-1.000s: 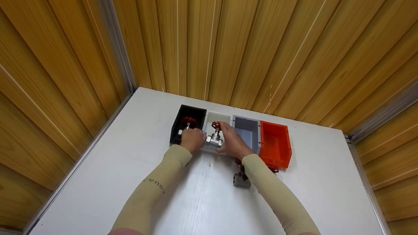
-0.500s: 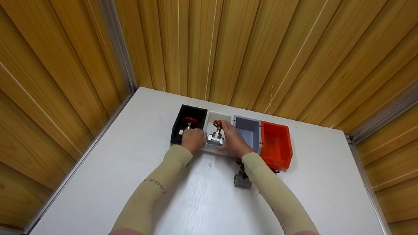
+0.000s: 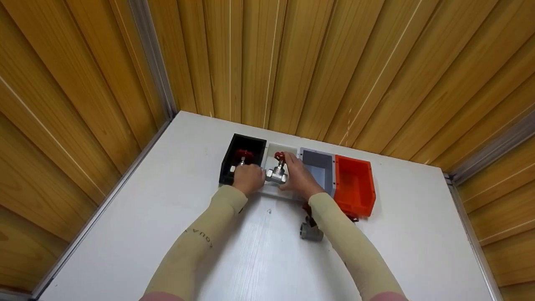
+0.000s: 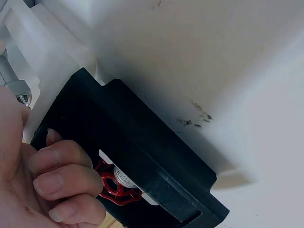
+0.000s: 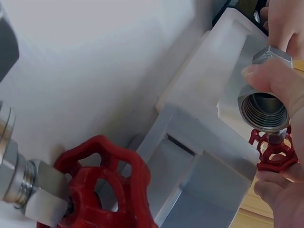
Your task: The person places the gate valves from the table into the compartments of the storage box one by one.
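My right hand [image 3: 301, 177] holds a steel gate valve [image 3: 276, 176] over the white bin [image 3: 281, 149]. Its thumb lies on the valve body, with fingers behind the red handwheel [image 5: 278, 151]. In the right wrist view, one threaded end of the valve faces the camera. My left hand [image 3: 249, 179] has its fingers curled over the black bin [image 3: 228, 161], at the side wall beside the white bin; the wall under the hand is mostly hidden. A second valve with a red handwheel [image 4: 118, 185] sits inside the black bin, partly behind the left fingers.
A grey bin [image 3: 317, 156] and an orange-red bin [image 3: 355, 184] continue the row to the right. Another valve [image 3: 311, 231] stands on the white table [image 3: 267, 259] under the right forearm, and part of one more red handwheel [image 3: 354, 218] shows beyond it. Wood-patterned walls [image 3: 292, 62] enclose the table.
The held valve and my right hand have edged slightly upward in the head view. My left hand stays at the black bin, and the head view has shifted a little.
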The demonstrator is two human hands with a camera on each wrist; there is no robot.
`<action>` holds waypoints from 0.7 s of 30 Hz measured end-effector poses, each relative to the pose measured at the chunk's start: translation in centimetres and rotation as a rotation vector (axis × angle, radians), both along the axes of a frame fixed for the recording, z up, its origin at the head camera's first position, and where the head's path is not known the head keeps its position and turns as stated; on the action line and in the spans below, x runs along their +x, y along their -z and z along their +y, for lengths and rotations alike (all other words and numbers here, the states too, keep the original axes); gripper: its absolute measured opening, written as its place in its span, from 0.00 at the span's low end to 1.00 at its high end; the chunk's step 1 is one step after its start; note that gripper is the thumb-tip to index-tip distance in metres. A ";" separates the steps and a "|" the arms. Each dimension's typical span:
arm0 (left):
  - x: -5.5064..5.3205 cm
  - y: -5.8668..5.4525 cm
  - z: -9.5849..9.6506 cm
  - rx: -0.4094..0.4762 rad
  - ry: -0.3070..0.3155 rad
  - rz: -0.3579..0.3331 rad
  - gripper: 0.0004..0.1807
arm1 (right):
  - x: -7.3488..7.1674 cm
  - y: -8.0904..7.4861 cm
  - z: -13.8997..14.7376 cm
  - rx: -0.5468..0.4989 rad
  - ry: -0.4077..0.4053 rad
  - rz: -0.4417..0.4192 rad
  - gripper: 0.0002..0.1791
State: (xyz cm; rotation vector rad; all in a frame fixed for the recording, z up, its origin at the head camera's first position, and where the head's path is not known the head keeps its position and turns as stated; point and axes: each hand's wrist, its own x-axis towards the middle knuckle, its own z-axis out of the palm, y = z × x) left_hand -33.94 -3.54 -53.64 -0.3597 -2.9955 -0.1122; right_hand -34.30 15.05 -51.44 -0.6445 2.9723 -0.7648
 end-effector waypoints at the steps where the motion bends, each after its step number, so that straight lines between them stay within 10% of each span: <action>1: 0.0 0.0 0.0 0.002 -0.002 0.002 0.28 | -0.1 0.0 0.0 0.000 0.002 0.001 0.62; 21: 0.1 -0.2 0.2 -0.044 -0.002 0.000 0.29 | -1.1 -0.1 -0.2 0.051 -0.005 -0.004 0.54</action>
